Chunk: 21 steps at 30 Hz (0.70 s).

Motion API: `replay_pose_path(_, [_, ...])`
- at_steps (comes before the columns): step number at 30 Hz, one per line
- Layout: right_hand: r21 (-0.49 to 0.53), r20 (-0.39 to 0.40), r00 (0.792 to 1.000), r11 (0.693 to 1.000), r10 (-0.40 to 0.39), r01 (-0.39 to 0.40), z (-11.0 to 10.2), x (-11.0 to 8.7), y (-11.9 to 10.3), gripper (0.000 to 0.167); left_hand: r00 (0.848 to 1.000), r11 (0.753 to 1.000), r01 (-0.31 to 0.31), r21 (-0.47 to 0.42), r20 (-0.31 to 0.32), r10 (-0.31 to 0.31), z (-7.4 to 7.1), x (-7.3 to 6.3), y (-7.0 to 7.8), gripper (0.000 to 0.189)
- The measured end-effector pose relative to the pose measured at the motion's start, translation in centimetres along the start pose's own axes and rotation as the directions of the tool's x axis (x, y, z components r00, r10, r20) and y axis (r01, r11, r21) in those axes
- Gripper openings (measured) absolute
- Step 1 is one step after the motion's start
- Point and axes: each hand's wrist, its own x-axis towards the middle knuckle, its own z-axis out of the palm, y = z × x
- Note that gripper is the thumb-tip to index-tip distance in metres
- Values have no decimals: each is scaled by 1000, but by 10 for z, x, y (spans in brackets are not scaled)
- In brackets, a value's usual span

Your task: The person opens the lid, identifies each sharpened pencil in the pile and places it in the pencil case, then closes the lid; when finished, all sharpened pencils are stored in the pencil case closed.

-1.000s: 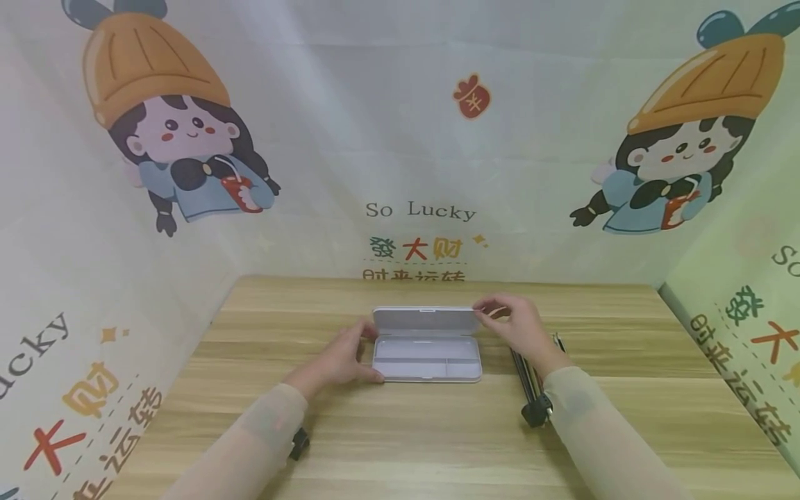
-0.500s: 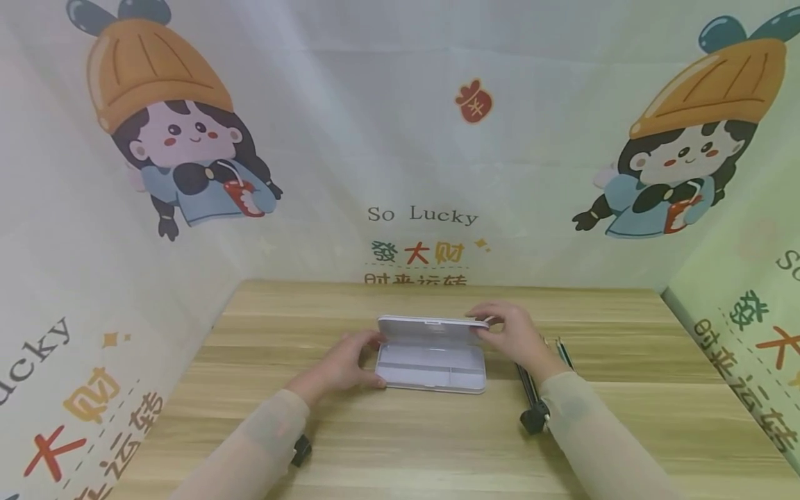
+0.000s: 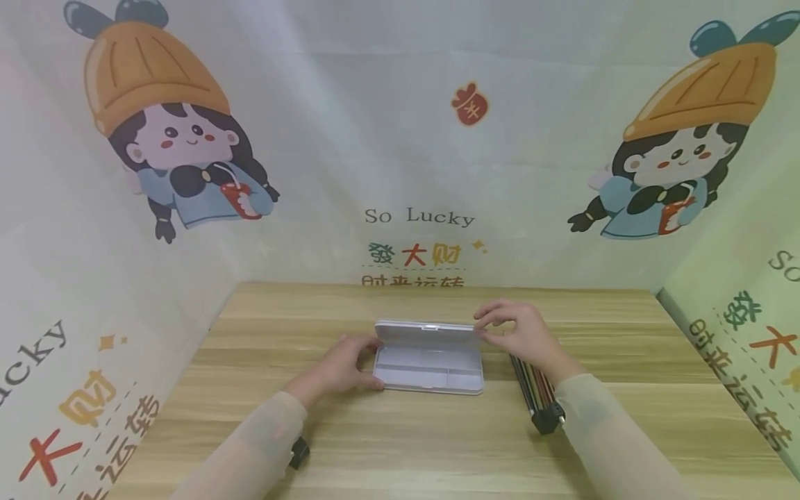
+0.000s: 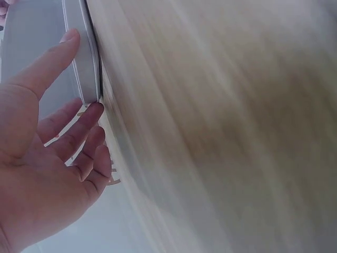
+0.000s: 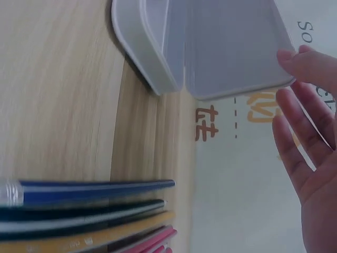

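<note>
A white pencil case (image 3: 431, 378) stands on the wooden table with its lid (image 3: 428, 335) raised. A divider and a short partition split its tray into compartments, and I see nothing lying in them. My left hand (image 3: 340, 364) grips the left end of the case, thumb at the front corner and fingertips at the back one. At the lid's upper right corner, my right hand (image 3: 521, 335) pinches the edge between thumb and forefinger. The right wrist view shows that lid corner between the fingertips, with the other fingers (image 5: 287, 142) spread loosely.
Several pencils (image 3: 528, 385) lie right of the case, partly beneath the right forearm; blue (image 5: 100, 192), yellow (image 5: 89, 240) and pink ones show in the right wrist view. A printed cloth (image 3: 312, 139) hangs behind the wooden table (image 3: 387, 444) and along both sides.
The lid has tipped forward toward me, with my right hand still at its corner. The case has slid slightly nearer, and my left hand has stayed at its left end.
</note>
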Motion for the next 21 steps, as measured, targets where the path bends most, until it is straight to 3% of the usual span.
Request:
replay_pose_path(9, [-31,30,999,999,-36,37,-1,0,4,30,999,999,34,-13,5,-34,-1,0,-1,71])
replay_pose_path(21, [-23,65,997,999,42,-41,2,6,12,53,998,998,65,-26,12,-65,-2,4,6,80])
